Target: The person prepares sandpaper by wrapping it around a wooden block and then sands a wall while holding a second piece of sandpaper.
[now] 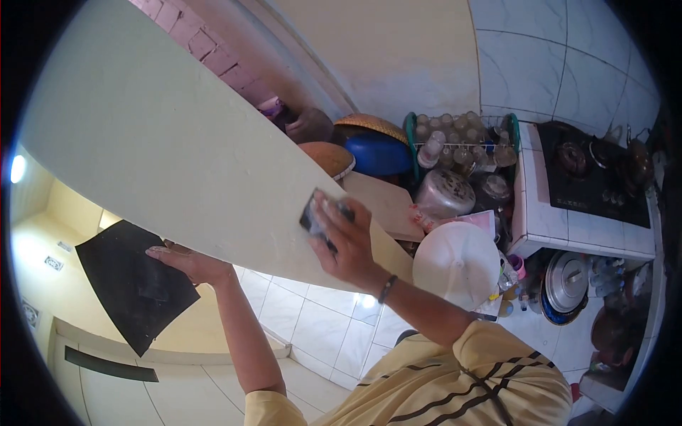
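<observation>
While your right hand (347, 238), with a dark band (387, 289) at its wrist, grips a small dark pad (310, 219) with bent fingers against a broad pale panel (199, 163), your left hand (186, 261) pinches a larger black sheet (128, 277) by its edge, thumb on top. The sheet hangs to the left of that hand, beside the panel's lower edge. Just right of your right hand is a white round tub (455, 263); beyond it are a silver pot (444, 193), a rack of glasses (465, 142) and, farther right, a black stove (586, 170) on a tiled bench (543, 224).
</observation>
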Demonstrator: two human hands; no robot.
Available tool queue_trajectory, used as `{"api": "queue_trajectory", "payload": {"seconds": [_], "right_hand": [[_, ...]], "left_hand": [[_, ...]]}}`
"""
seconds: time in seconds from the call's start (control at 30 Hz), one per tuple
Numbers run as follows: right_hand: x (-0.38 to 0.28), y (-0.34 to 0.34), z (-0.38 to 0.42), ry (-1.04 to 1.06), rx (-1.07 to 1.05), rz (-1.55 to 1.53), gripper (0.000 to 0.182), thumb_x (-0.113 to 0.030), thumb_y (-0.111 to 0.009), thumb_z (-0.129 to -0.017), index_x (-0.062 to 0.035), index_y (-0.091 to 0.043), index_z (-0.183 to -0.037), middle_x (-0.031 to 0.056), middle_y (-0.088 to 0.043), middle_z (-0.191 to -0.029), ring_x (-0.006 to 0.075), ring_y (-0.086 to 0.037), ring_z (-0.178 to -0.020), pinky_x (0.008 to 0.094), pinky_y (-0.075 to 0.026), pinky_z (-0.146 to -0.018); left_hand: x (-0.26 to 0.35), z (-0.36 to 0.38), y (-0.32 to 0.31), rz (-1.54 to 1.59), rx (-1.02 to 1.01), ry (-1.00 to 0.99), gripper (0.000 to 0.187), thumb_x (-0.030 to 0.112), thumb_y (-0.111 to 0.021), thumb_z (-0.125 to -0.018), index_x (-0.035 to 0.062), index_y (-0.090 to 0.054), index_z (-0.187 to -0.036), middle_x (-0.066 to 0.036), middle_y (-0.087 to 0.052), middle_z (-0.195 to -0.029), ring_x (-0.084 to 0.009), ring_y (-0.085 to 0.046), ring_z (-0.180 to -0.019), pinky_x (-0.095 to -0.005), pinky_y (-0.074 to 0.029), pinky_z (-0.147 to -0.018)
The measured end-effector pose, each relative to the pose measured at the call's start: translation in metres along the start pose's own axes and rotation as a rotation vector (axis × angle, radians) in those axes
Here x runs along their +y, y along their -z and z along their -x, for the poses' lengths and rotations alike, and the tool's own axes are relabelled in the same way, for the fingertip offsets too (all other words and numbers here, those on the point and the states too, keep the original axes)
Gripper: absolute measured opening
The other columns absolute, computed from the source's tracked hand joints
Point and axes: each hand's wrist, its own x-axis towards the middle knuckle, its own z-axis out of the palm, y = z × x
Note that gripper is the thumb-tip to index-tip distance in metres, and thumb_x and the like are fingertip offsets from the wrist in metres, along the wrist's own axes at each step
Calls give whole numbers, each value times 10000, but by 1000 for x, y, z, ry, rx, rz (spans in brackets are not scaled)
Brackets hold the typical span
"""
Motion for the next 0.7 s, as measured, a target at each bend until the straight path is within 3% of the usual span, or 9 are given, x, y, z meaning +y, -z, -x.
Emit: {"api": "queue_trajectory", "payload": {"seconds": [0.03,0.13,0.23,0.37,0.5,0.63,0.7], "right_hand": [[-5,1,9,4,-12,-10,550,-265,-674,-823,-48,-552,-1314,65,-485,-1431,336,-424,-1144,468,-332,-966],[-4,5,-3,-6,-14,14,552,-278,-678,-826,-44,-555,-1311,72,-496,-1416,339,-426,-1127,463,-336,-966],[4,-1,-28,-21,32,26,558,-290,-691,-817,-50,-563,-1304,69,-504,-1408,335,-425,-1123,454,-333,-981],[-8,2,13,9,-32,-3,555,-291,-685,-817,-44,-564,-1300,61,-493,-1422,322,-422,-1118,461,-335,-971],[1,1,-19,10,14,18,556,-277,-686,-809,-46,-564,-1300,63,-493,-1429,322,-424,-1144,451,-330,-988],[-4,1,-8,8,2,-4,549,-271,-678,-815,-49,-562,-1305,60,-508,-1416,322,-421,-1148,450,-332,-979],[-15,6,5,16,-16,-23,538,-265,-675,-821,-51,-565,-1302,58,-523,-1391,323,-423,-1124,459,-334,-969]], "left_hand": [[-10,-2,2,-82,-16,-78,501,248,-291,-1065,122,-124,-1520,-81,-393,-1391,-152,-498,-1182,-311,-422,-1063],[-6,6,-1,-205,16,-58,487,266,-277,-1068,122,-152,-1515,-71,-416,-1383,-157,-500,-1195,-318,-419,-1059],[23,1,-9,69,66,128,485,268,-276,-1067,124,-155,-1515,-66,-417,-1391,-163,-498,-1210,-323,-418,-1059],[11,-8,-1,409,-6,144,503,269,-268,-1067,130,-112,-1525,-65,-388,-1421,-174,-503,-1211,-320,-413,-1066],[15,8,-6,-63,-3,60,539,262,-301,-1060,123,-80,-1532,-78,-339,-1459,-178,-476,-1241,-323,-407,-1080],[-12,3,4,-269,-23,-175,583,197,-360,-1045,82,-54,-1528,-93,-312,-1469,-171,-448,-1261,-315,-406,-1086],[-8,4,-1,-323,4,-171,599,175,-383,-1038,62,-51,-1524,-95,-307,-1470,-171,-447,-1260,-313,-403,-1092]]}}
